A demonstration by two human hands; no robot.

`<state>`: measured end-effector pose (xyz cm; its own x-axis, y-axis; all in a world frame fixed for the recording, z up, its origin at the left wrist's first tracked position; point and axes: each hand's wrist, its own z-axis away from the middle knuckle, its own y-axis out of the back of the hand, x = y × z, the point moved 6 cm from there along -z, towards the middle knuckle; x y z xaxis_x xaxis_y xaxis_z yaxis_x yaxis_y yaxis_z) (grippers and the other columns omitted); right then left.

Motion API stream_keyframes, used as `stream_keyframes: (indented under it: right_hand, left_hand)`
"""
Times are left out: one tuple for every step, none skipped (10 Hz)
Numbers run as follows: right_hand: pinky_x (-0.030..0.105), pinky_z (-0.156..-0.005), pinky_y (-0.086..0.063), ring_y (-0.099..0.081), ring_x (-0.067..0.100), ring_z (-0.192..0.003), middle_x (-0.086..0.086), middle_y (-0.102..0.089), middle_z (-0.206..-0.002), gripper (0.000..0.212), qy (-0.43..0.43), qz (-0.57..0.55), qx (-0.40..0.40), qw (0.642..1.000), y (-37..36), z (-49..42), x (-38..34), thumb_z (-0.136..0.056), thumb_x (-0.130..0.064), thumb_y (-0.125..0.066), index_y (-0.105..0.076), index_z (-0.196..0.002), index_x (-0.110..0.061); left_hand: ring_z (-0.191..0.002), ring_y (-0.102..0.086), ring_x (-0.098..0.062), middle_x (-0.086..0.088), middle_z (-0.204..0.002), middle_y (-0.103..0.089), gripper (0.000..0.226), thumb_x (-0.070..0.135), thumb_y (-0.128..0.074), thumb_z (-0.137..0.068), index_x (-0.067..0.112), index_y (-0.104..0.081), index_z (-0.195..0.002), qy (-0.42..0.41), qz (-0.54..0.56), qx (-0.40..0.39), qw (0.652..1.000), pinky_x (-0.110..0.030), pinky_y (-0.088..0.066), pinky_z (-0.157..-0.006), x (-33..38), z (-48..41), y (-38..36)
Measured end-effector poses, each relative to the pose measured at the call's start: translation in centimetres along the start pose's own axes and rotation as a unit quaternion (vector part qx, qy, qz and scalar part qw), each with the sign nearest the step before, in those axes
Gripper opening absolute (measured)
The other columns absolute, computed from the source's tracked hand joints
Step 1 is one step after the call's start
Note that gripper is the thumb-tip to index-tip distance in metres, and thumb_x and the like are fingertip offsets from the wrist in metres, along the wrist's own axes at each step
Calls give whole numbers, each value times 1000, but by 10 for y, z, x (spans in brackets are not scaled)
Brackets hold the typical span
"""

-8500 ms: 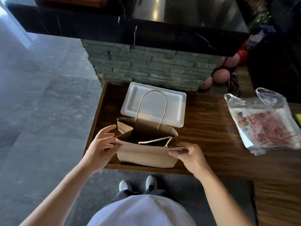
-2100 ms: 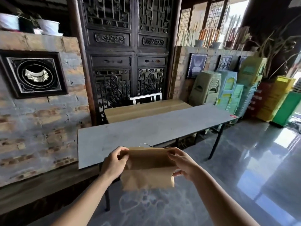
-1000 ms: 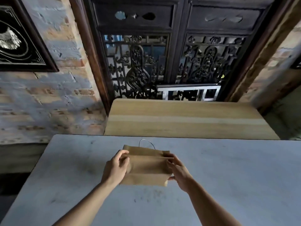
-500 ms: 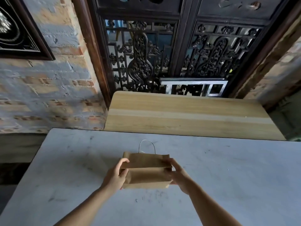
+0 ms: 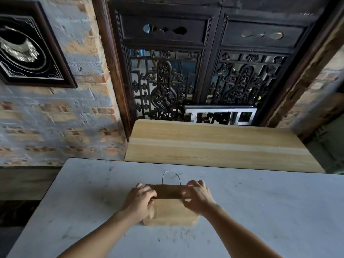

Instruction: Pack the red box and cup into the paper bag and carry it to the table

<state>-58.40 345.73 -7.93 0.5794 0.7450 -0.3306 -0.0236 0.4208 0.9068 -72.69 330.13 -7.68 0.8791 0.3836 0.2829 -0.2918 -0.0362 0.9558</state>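
The brown paper bag (image 5: pixel 170 211) stands on the grey table (image 5: pixel 260 211), near its front middle. Its top is folded over toward me, and one thin handle loop (image 5: pixel 171 175) sticks up behind the fold. My left hand (image 5: pixel 139 200) rests on the bag's left top corner, fingers curled over the fold. My right hand (image 5: pixel 197 197) covers the right top corner the same way. The red box and the cup are not visible; the bag's inside is hidden.
A light wooden table (image 5: pixel 214 146) butts against the far edge of the grey one. Behind it stand dark carved wooden doors (image 5: pixel 204 71) and a white metal frame (image 5: pixel 221 114). A brick wall with a framed picture (image 5: pixel 28 49) is at the left.
The bag has come down from mid-air onto the grey table. My hands have shifted from its sides up onto the folded top.
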Motion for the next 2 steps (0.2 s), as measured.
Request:
stream_keyframes:
  right_hand:
    - [32, -86, -49, -56, 24, -105, 0, -66, -110, 22, 26, -20, -16, 999, 12, -10, -28, -81, -30, -57, -69, -99, -30]
    - [35, -85, -54, -63, 23, -101, 2, -68, -113, 23, 36, -51, -73, 995, 29, -22, -49, -84, -28, -59, -68, -106, -28]
  left_hand:
    - [-102, -56, -18, 6, -105, -69, 21, 28, -55, -84, 26, -69, -100, 7, 8, -24, 1000, -29, -44, -88, 12, -12, 9]
    - [-98, -64, -21, 0, -104, -72, 22, 32, -54, -88, 21, -71, -97, 21, 35, -110, 993, -31, -46, -83, 25, -31, 21]
